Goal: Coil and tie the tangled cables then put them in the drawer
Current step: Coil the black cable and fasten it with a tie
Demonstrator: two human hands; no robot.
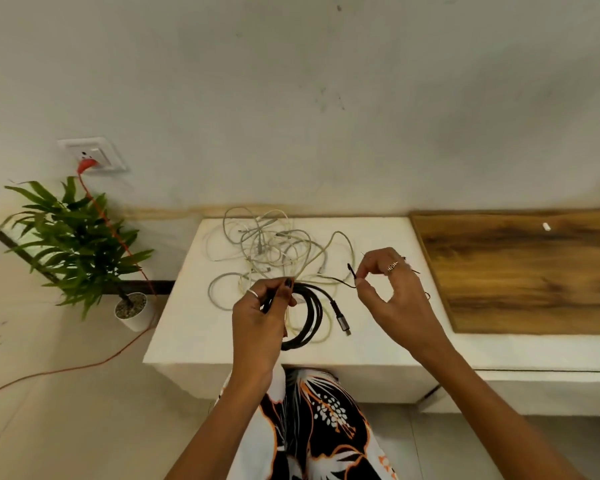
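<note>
A potted plant stands on the floor off the worktop's left edge, an orange cord trailing past it from the wall socket. On the worktop, a person's left hand grips a coiled black cable near the front edge, fingers curled round the loops; its metal plug hangs loose to the right. Behind the coil, toward the back edge, lies the white tangle, not yet coiled. The right hand pinches a thin dark tie between thumb and forefinger, held just right of the coil. A wooden panel sits beyond the right edge.

The coil looks springy: should the left hand ease before the tie goes round, the loops would likely sprawl. The free plug end could slip out of the wrap. White strands lie under the coil and may be caught in the tie. No drawer is in view.
</note>
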